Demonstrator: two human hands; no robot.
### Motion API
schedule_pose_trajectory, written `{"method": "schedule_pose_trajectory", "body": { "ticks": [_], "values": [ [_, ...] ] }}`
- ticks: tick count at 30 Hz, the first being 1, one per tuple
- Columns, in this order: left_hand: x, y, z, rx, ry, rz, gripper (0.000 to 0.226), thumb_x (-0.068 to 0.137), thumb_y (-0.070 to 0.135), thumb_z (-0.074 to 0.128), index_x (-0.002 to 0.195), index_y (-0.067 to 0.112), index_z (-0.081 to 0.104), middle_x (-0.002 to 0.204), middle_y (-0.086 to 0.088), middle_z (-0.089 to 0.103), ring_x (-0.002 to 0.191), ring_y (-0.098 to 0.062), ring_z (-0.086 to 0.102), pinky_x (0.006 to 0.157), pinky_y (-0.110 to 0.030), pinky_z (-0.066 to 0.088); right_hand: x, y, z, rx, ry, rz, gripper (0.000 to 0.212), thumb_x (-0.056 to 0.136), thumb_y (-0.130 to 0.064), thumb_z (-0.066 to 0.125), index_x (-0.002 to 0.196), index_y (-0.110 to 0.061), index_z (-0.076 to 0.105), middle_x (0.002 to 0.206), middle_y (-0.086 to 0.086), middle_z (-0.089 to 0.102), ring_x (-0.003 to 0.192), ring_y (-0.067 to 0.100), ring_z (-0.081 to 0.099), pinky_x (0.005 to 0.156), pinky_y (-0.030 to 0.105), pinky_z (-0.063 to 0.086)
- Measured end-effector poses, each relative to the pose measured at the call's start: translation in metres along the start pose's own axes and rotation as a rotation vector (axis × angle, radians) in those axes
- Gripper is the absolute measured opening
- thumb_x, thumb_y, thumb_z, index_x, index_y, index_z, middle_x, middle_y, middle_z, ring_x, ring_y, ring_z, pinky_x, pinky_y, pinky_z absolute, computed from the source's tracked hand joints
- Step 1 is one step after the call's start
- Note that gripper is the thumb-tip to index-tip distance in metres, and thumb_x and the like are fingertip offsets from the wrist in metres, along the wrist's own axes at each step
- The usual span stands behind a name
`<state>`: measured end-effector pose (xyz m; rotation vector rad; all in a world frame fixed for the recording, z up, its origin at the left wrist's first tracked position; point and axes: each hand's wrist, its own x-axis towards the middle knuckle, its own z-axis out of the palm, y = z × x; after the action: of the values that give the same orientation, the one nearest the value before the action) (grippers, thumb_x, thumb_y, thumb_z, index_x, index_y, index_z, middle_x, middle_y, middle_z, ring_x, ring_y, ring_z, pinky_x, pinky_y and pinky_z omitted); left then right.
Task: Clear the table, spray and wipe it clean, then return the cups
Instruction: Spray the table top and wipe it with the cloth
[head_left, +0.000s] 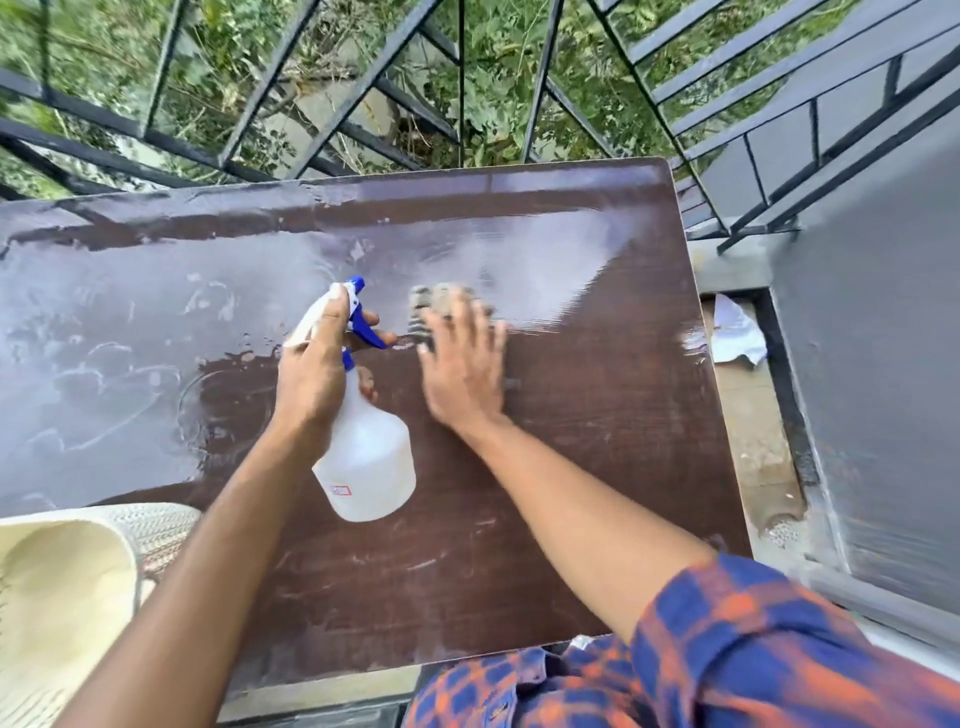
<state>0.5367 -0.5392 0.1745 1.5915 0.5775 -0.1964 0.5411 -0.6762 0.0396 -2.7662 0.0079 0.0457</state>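
Above the middle of the wet table (597, 441), the left hand (311, 379) curls its grip round a white spray bottle (369, 467), its small red label (340, 489) unreadable, while the right hand (462, 364), grip flat and wide, presses a blurred cloth (436, 299) beside it.

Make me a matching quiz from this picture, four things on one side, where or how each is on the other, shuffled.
1 spray bottle
2 cloth
3 white scrap
4 table

A under the right hand
B brown, wet, streaky
C on the ground right of the table
D gripped by the left hand

Pairs: 1-D, 2-A, 3-C, 4-B
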Motion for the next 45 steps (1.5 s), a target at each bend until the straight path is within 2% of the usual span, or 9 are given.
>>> {"method": "schedule_pose_trajectory", "body": {
  "ticks": [2, 4, 8, 17, 21, 25, 33, 39, 45],
  "values": [
    [-0.002, -0.003, -0.009, 0.004, 0.025, -0.009, 0.041, 0.096, 0.066, 0.052, 0.113, 0.037, 0.074, 0.1, -0.001, 0.078, 0.093, -0.029, 0.071, 0.083, -0.043, 0.054, -0.004, -0.031, 0.012, 0.005, -0.063, -0.156, 0.049, 0.095, -0.037, 0.06, 0.142, -0.026, 0.053, 0.163, 0.007, 0.034, 0.149, 0.034, 0.031, 0.121, 0.06, 0.021],
    [-0.005, -0.006, -0.015, -0.062, 0.035, -0.043, 0.039, 0.095, 0.065, 0.056, 0.11, 0.034, 0.075, 0.096, -0.004, 0.077, 0.077, -0.034, 0.065, 0.068, -0.04, 0.055, -0.004, -0.033, 0.014, 0.013, -0.064, -0.254, 0.049, 0.093, -0.035, 0.063, 0.14, -0.024, 0.055, 0.16, 0.007, 0.039, 0.147, 0.034, 0.035, 0.119, 0.059, 0.026],
    [-0.008, -0.013, -0.017, -0.072, 0.021, -0.082, 0.049, 0.094, 0.065, 0.058, 0.106, 0.021, 0.074, 0.103, -0.017, 0.076, 0.072, -0.028, 0.069, 0.063, -0.038, 0.053, -0.003, 0.031, -0.01, -0.01, -0.113, -0.341, 0.049, 0.094, -0.044, 0.057, 0.141, -0.032, 0.053, 0.159, 0.002, 0.04, 0.146, 0.03, 0.036, 0.12, 0.053, 0.026],
    [-0.02, -0.015, 0.023, -0.07, -0.132, -0.098, 0.028, 0.102, 0.053, 0.052, 0.097, 0.035, 0.073, 0.087, -0.012, 0.075, 0.056, -0.029, 0.048, 0.046, -0.027, 0.042, -0.046, 0.254, -0.1, -0.208, 0.126, 0.351, 0.043, 0.097, -0.031, 0.057, 0.137, -0.016, 0.051, 0.15, 0.016, 0.043, 0.124, 0.043, 0.048, 0.102, 0.053, 0.044],
    [-0.033, -0.023, 0.039, 0.0, -0.186, -0.133, 0.04, 0.101, 0.057, 0.051, 0.11, 0.023, 0.071, 0.098, -0.02, 0.074, 0.05, -0.028, 0.051, 0.047, -0.03, 0.043, -0.07, 0.248, -0.106, -0.193, 0.133, 0.423, 0.041, 0.094, -0.019, 0.063, 0.133, -0.012, 0.053, 0.142, 0.021, 0.046, 0.123, 0.048, 0.047, 0.101, 0.054, 0.044],
    [-0.052, -0.037, 0.047, 0.08, -0.187, -0.19, 0.034, 0.1, 0.058, 0.052, 0.097, 0.03, 0.071, 0.081, -0.005, 0.073, 0.055, -0.026, 0.052, 0.053, -0.03, 0.045, -0.084, 0.229, -0.121, -0.162, 0.19, 0.374, 0.05, 0.095, -0.02, 0.062, 0.143, -0.017, 0.05, 0.138, 0.017, 0.048, 0.115, 0.042, 0.049, 0.097, 0.05, 0.043],
    [-0.095, -0.065, 0.025, 0.042, 0.084, -0.303, 0.048, 0.097, 0.062, 0.053, 0.08, 0.017, 0.06, 0.073, -0.012, 0.068, 0.045, -0.023, 0.049, 0.045, -0.028, 0.043, -0.094, 0.151, -0.118, 0.562, 0.202, 0.322, 0.047, 0.096, -0.03, 0.051, 0.139, -0.011, 0.056, 0.129, 0.013, 0.058, 0.12, 0.028, 0.056, 0.102, 0.026, 0.036],
    [-0.137, -0.08, 0.03, -0.059, 0.217, -0.276, 0.037, 0.096, 0.058, 0.057, 0.074, 0.031, 0.066, 0.062, -0.005, 0.057, 0.044, -0.02, 0.046, 0.047, -0.027, 0.04, -0.107, 0.155, -0.122, 0.528, 0.173, 0.162, 0.042, 0.099, -0.029, 0.055, 0.137, -0.011, 0.057, 0.13, 0.01, 0.059, 0.118, 0.028, 0.057, 0.104, 0.039, 0.042],
    [-0.164, -0.087, 0.068, 0.011, 0.184, -0.232, 0.042, 0.1, 0.055, 0.054, 0.096, 0.015, 0.067, 0.075, -0.017, 0.067, 0.041, -0.02, 0.046, 0.045, -0.027, 0.043, -0.123, 0.199, -0.142, 0.539, 0.114, 0.106, 0.039, 0.101, -0.023, 0.059, 0.137, -0.011, 0.058, 0.13, 0.01, 0.06, 0.118, 0.024, 0.057, 0.098, 0.022, 0.035]
  ]
}}
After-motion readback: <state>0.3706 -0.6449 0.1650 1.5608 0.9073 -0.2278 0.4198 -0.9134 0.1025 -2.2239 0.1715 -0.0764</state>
